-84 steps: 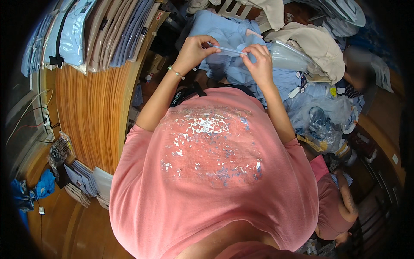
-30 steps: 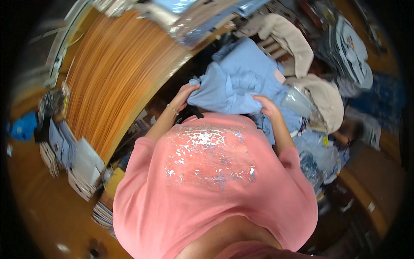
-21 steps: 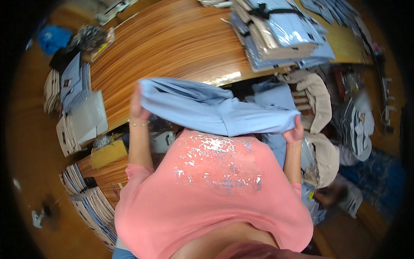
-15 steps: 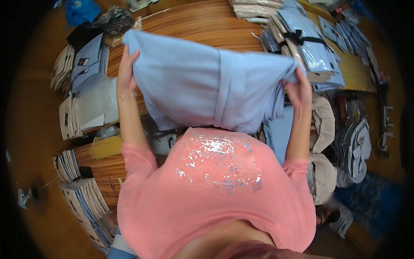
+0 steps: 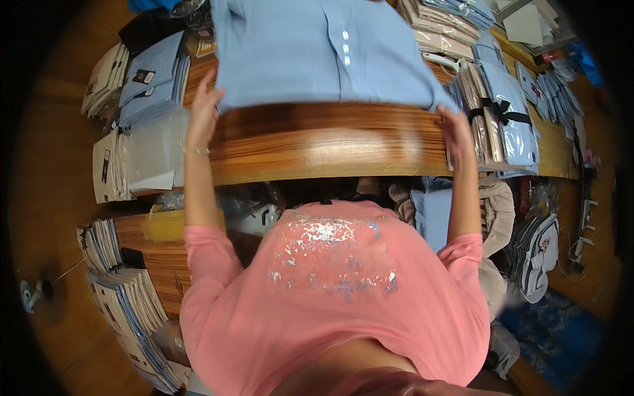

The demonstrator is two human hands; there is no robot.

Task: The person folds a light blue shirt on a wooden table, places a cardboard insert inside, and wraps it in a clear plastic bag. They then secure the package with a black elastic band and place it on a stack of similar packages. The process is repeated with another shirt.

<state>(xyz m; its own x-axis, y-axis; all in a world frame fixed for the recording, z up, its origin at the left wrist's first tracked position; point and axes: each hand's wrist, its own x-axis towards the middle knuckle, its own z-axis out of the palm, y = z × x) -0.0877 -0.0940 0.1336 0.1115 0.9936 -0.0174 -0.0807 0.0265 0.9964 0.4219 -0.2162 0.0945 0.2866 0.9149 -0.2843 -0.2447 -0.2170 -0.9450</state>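
A light blue button-up shirt [image 5: 284, 63] is spread across the far part of the wood-grain table [image 5: 317, 142], its front placket with white buttons facing up. Its top runs out of the picture. At the shirt's near left corner my left hand [image 5: 203, 115] grips the edge between thumb and fingers. My right hand [image 5: 457, 132] pinches the near right corner. The near edge stretches nearly straight between both hands, slightly blurred.
Left of the shirt lie packed blue shirts [image 5: 148, 79] and clear plastic bags [image 5: 155, 148]. On the right stand bagged shirts tied with a black ribbon [image 5: 505, 115]. Folded garments [image 5: 129, 297] fill a lower surface at left, beside a dark phone [image 5: 132, 257].
Both hands have carried the shirt away from my body, over the table. It has turned from hanging folded to lying flatter, and its buttoned front now shows.
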